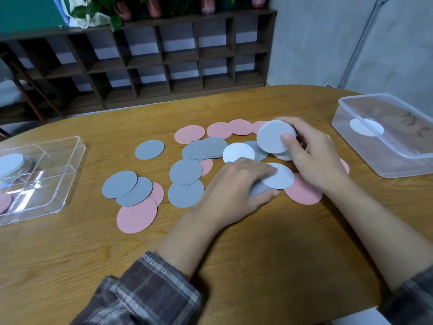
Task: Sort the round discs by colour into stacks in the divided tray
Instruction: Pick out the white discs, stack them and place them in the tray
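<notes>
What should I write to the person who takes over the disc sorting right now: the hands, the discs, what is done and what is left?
Right hand grips a grey disc, lifted and tilted.
Left hand lies over a white disc; whether it pinches it is unclear.
Done: divided tray holds a pale stack and pink discs, in separate compartments.
To do: many loose discs, grey, pink and white, on the table; a lone white disc lies in the clear box.
</notes>
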`<action>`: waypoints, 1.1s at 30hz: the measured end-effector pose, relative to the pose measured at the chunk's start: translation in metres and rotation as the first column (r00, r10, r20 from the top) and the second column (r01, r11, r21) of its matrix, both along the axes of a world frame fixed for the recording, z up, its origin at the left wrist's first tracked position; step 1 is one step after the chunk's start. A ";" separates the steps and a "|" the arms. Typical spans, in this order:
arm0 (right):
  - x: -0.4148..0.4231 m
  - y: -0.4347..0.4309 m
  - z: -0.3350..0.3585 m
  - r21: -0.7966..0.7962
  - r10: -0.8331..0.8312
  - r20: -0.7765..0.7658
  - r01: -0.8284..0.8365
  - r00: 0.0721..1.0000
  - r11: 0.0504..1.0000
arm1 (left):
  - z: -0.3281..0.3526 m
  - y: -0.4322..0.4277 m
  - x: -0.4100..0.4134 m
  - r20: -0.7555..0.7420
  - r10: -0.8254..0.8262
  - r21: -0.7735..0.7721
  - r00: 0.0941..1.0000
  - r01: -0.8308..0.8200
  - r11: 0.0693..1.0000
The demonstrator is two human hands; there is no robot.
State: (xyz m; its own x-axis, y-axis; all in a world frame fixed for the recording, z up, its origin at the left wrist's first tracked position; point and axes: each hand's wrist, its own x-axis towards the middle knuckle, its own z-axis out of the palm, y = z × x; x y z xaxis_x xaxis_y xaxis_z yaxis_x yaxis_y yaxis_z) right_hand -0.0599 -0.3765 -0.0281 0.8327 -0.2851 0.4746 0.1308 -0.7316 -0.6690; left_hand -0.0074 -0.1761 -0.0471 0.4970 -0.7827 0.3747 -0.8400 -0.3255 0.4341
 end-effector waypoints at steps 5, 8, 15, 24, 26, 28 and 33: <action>0.000 0.002 0.002 0.013 -0.001 -0.005 0.001 1.000 1.000 | 0.000 0.002 0.000 -0.002 0.024 -0.024 1.000 -0.024 0.999; -0.001 0.003 0.003 0.010 0.008 -0.009 -0.008 1.000 1.000 | 0.002 0.002 0.001 -0.029 0.022 -0.063 0.999 -0.024 0.998; -0.002 0.009 0.005 0.054 0.079 -0.035 -0.077 0.996 0.996 | 0.004 0.001 0.005 0.009 0.090 -0.250 0.996 -0.085 0.965; -0.001 0.009 0.001 0.097 0.118 -0.070 -0.111 0.991 0.989 | 0.006 0.005 0.008 0.010 0.265 -0.371 0.964 -0.242 0.897; 0.000 0.009 0.000 0.106 0.131 -0.084 -0.122 0.988 0.987 | 0.006 0.005 0.009 -0.028 0.274 -0.384 0.961 -0.263 0.885; -0.001 0.010 0.000 0.115 0.150 -0.104 -0.138 0.983 0.984 | 0.007 0.005 0.008 -0.059 0.282 -0.398 0.958 -0.281 0.873; -0.002 0.014 0.000 0.161 0.203 -0.129 -0.181 0.971 0.970 | 0.009 0.003 0.006 -0.096 0.328 -0.402 0.940 -0.338 0.851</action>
State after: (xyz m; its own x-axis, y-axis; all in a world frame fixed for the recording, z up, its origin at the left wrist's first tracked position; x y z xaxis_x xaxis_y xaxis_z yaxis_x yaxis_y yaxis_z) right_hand -0.0617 -0.3626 -0.0279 0.9349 -0.1711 0.3110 0.1538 -0.5942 -0.7894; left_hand -0.0014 -0.1734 -0.0383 0.7130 -0.3495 0.6078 -0.7010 -0.3746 0.6069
